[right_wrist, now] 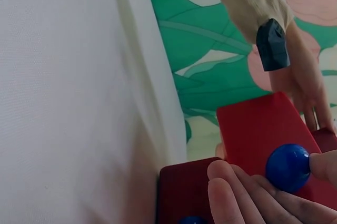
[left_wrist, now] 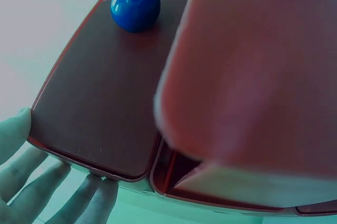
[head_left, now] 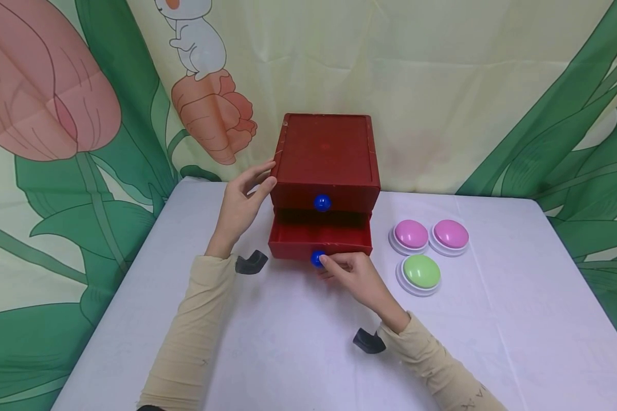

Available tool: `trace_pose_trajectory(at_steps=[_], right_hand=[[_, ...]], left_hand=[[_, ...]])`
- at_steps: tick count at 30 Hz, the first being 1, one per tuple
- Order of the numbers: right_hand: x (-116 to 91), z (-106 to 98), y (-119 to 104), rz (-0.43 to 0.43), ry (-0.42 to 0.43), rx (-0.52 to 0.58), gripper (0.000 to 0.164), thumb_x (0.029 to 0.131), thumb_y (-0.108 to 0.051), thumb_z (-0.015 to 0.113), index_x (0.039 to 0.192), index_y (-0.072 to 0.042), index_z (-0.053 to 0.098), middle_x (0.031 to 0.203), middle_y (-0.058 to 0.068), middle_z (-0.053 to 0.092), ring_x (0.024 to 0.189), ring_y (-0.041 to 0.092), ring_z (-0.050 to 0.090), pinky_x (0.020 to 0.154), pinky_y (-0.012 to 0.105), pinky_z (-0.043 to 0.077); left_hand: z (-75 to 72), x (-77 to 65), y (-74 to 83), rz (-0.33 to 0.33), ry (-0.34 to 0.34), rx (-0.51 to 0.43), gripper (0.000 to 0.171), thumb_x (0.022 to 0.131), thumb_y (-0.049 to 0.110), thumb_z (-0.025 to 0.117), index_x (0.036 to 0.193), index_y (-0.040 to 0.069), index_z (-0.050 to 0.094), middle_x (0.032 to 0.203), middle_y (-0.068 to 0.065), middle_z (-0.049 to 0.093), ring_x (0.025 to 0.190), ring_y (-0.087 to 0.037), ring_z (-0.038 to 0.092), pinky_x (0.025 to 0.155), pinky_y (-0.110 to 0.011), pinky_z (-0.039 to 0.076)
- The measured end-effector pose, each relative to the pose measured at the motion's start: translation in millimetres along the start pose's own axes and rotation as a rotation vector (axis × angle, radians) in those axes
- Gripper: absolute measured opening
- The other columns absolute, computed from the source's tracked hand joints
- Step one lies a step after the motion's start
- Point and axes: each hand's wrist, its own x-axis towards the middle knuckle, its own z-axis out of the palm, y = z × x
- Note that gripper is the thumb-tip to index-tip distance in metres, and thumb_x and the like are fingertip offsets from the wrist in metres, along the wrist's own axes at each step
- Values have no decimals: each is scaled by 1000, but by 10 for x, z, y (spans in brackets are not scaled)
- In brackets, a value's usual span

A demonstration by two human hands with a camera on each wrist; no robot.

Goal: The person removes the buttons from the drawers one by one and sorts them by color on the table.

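Currently the drawer [head_left: 288, 250] is out from the front of the red cabinet [head_left: 326, 148], which stands at the worktop's [head_left: 288, 354] back edge, slightly left of its middle. Right hand [head_left: 357, 279]: thumb and fingers pinched on the drawer's blue knob [head_left: 317, 259]. Left hand [head_left: 240, 208]: fingers extended, resting along the cabinet's left side near the front corner. Upper drawer [head_left: 295, 197] closed. Direction of travel cannot be told.

Method, as judged: keep the knob pinch level and move the drawer straight along its runners, since a sideways pull could jam it; brace the cabinet so that it cannot slide.

Between cabinet and the worktop's right edge: green button [head_left: 421, 271], nearer the front edge than two pink buttons [head_left: 411, 234].
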Motion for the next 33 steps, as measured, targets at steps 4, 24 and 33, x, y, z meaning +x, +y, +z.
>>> trace_pose_trajectory(at_steps=[4, 24, 33], right_hand=[[22, -10, 0, 4, 6, 0, 33, 99, -29, 62, 112, -1, 74, 100, 15, 76, 86, 24, 75, 84, 46, 59], [151, -55, 23, -19, 24, 18, 32, 99, -27, 62, 112, 0, 74, 96, 14, 76, 87, 31, 75, 82, 38, 60], [207, -68, 45, -16, 27, 32, 34, 99, -29, 62, 112, 0, 74, 96, 14, 76, 88, 29, 75, 83, 39, 60]], left_hand=[[-2, -6, 6, -2, -2, -3, 43, 99, 13, 60, 141, 2, 54, 149, -10, 51, 131, -27, 53, 106, -47, 47], [5, 2, -6, -9, 4, 16, 44, 99, 15, 60, 141, 4, 54, 149, -9, 51, 133, -27, 52, 107, -49, 46], [0, 0, 4, -11, 4, 13, 44, 99, 14, 61, 141, 3, 54, 149, -9, 51, 133, -27, 53, 107, -48, 46]])
